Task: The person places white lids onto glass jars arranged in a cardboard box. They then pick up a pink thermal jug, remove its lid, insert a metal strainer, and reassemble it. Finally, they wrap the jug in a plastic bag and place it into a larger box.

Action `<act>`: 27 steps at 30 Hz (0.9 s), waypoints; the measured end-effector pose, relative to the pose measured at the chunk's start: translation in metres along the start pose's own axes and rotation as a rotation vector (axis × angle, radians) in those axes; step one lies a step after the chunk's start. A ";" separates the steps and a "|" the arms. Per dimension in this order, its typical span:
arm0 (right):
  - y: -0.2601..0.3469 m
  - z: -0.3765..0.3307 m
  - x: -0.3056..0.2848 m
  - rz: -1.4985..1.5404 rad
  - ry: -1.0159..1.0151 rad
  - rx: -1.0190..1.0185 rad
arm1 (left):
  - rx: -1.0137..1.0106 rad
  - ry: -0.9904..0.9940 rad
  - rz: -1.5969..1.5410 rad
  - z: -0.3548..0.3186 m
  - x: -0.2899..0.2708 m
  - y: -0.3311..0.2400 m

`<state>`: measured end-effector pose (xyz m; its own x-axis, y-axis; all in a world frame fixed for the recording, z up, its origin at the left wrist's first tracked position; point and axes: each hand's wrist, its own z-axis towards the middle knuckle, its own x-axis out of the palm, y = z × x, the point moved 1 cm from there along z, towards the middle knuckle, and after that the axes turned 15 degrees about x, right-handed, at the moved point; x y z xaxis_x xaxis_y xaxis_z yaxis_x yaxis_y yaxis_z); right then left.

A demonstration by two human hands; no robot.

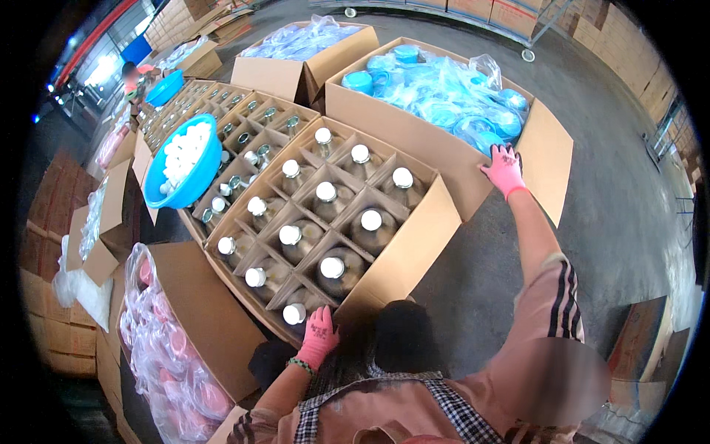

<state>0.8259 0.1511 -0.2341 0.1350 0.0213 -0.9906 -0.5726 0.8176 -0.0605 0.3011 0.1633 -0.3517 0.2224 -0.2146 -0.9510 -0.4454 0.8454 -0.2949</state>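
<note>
An open carton point(403, 244) with cardboard dividers stands before me, holding several clear bottles point(342, 275) with white caps. At its near corner lies my left hand point(319, 339) in a pink glove, fingers stretched out beside a white cap point(294, 314). My right hand point(505, 170), also gloved in pink, reaches to the near rim of another carton point(414, 122). Its fingers are apart over the edge, close to blue lids point(473, 111) in clear plastic bags. Neither hand visibly holds anything.
A blue basin point(216, 152) of white caps sits on bottle cartons at left. Bagged pink items point(177, 348) fill a carton at lower left. A carton of bluish bagged items point(303, 41) stands behind. A wheeled cart point(473, 15) is farther back. Another person point(133, 85) is at far left.
</note>
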 end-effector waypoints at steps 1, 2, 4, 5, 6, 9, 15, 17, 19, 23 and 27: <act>-0.003 0.013 0.005 -0.009 0.043 0.008 | 0.023 -0.021 0.004 -0.002 0.004 0.002; -0.007 0.025 0.014 -0.015 0.087 0.015 | 0.036 0.003 -0.018 -0.001 0.004 0.005; -0.019 0.036 0.040 0.026 0.185 0.125 | 0.064 0.054 -0.064 0.000 0.006 0.009; -0.018 0.037 0.044 0.022 0.199 0.139 | 0.092 0.026 -0.023 -0.002 0.003 0.006; -0.017 0.035 0.049 0.017 0.214 0.156 | 0.083 0.048 -0.012 -0.002 0.000 0.006; -0.017 0.018 0.053 0.043 0.114 0.091 | 0.071 0.081 -0.029 -0.001 -0.002 0.004; -0.003 -0.052 0.087 0.132 -0.075 -0.072 | 0.058 0.096 -0.069 0.009 -0.006 0.002; -0.008 -0.076 0.083 0.279 -0.059 -0.050 | 0.045 0.103 -0.077 0.008 -0.007 0.005; -0.030 -0.093 0.070 0.311 -0.056 -0.015 | 0.030 0.109 -0.097 0.009 -0.009 0.007; -0.068 -0.139 0.048 0.185 -0.012 0.050 | 0.035 0.139 -0.134 -0.004 -0.015 0.016; -0.113 -0.183 0.045 0.130 0.049 0.191 | -0.001 0.205 -0.158 0.000 -0.015 0.013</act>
<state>0.7484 -0.0456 -0.2943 0.0280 0.1098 -0.9936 -0.4183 0.9040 0.0881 0.2921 0.1772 -0.3409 0.1088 -0.4388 -0.8920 -0.4197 0.7931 -0.4414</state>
